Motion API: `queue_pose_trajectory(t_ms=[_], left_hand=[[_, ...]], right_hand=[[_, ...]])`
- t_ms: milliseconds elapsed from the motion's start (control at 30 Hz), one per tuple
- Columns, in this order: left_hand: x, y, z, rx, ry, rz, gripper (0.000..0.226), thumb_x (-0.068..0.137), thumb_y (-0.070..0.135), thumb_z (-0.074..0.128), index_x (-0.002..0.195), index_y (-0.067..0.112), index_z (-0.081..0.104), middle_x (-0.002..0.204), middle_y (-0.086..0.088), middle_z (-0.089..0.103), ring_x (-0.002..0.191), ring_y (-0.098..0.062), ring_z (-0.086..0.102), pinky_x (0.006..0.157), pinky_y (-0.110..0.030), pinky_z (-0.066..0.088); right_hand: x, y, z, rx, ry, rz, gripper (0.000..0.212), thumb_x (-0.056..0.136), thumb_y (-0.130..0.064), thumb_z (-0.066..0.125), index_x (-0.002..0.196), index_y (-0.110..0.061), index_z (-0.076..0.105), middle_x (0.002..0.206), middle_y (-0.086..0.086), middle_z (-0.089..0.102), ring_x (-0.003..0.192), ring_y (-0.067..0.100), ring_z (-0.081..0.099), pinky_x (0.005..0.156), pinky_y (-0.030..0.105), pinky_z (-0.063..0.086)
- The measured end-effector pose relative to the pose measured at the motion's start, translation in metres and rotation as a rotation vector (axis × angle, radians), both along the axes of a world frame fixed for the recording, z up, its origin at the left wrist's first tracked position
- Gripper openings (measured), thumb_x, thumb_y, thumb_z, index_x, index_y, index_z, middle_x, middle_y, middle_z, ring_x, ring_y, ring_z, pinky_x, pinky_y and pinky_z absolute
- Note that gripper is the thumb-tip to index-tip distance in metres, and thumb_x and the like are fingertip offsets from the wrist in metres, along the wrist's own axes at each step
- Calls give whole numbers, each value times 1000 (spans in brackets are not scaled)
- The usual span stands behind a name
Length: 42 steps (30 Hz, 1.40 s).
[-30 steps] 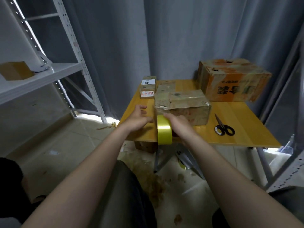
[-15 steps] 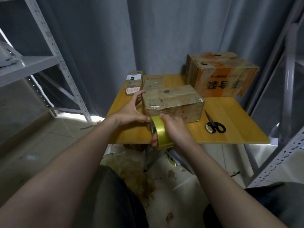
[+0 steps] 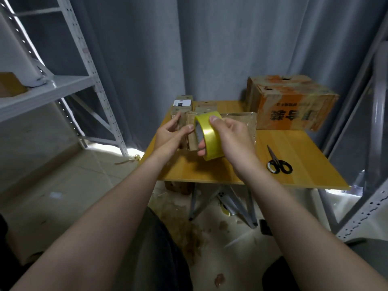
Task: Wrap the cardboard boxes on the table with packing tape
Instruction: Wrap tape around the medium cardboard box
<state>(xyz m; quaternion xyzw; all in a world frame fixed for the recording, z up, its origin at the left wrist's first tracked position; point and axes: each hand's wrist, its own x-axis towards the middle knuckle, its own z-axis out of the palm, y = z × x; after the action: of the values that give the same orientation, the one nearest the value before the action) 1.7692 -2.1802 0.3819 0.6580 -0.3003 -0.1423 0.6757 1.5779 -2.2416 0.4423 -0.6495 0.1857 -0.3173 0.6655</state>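
packing tape roll (image 3: pixel 210 137) clasped in right grip (image 3: pixel 233 138); left grip (image 3: pixel 170 137) unclear; orange box (image 3: pixel 294 108) print blurred.

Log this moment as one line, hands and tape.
right hand grips tape roll in front of box | left hand at box's left end, grip unclear | scissors on table

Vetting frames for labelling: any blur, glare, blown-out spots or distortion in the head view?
Head view: the room is dim, with blown-out light at floor level beneath the curtain. There is sheen on the tape roll in the right hand. The left hand and the cardboard box it grips look slightly soft. The scissors read clearly. The wide angle makes the shelf upright lean.
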Motion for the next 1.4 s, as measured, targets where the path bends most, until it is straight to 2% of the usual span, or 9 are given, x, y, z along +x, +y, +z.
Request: queue_pose_trajectory(t_ms=[167,333,533,667,733,900,1067,1233,1400], left_hand=[[-5,4,-1,0,74,40,73,81,34,86,148,25,57,105,19,75,93,8,72,88,-23,60],[-6,2,1,-17,119,39,78,79,38,88,148,22,57,130,1,73,115,-13,71,104,-42,56],[-3,-1,1,-6,137,45,82,76,47,88,147,21,59,136,1,70,116,-14,71,103,-47,56],[-2,-2,-4,-6,215,79,63,80,49,85,136,26,70,114,6,79,98,-12,77,76,-42,64],[-2,-1,-7,-5,249,68,49,80,52,84,124,30,77,105,6,81,93,-11,78,64,-35,63],[0,0,-14,-3,328,58,30,81,54,84,104,35,82,97,5,81,85,-14,79,60,-32,62],[1,-1,-22,42,415,42,55,77,63,82,117,25,77,100,1,81,70,-9,73,64,-35,62],[2,0,-27,100,459,53,64,69,74,80,111,27,78,95,5,80,87,-16,76,64,-37,63],[9,3,-24,161,466,2,72,71,77,78,124,27,73,102,2,81,90,-19,79,77,-46,66]], right_hand=[[-4,7,-4,47,55,-39,42,108,-35,52,98,1,71,63,17,72,47,26,69,45,25,54],[-10,4,-9,64,191,-37,49,107,-41,51,94,2,72,64,18,73,48,28,70,48,30,57],[-18,4,-18,73,278,-21,43,107,-39,52,89,-4,69,56,11,71,42,19,67,40,16,48],[-13,6,-25,96,300,53,47,106,-40,55,100,4,70,69,20,75,56,29,73,53,32,61],[-11,6,-30,98,314,55,50,106,-43,54,99,4,72,71,19,75,58,29,74,54,32,61],[-2,5,-44,75,313,41,55,105,-49,52,97,1,74,71,16,76,61,28,76,60,34,64],[6,2,-53,49,333,32,54,104,-49,54,96,0,74,71,15,76,63,30,77,71,45,66],[14,0,-59,40,370,44,52,104,-48,54,97,0,72,71,15,76,62,31,77,71,45,66],[26,-6,-53,21,418,49,47,105,-45,54,97,-1,68,70,16,76,62,33,77,67,44,66]])
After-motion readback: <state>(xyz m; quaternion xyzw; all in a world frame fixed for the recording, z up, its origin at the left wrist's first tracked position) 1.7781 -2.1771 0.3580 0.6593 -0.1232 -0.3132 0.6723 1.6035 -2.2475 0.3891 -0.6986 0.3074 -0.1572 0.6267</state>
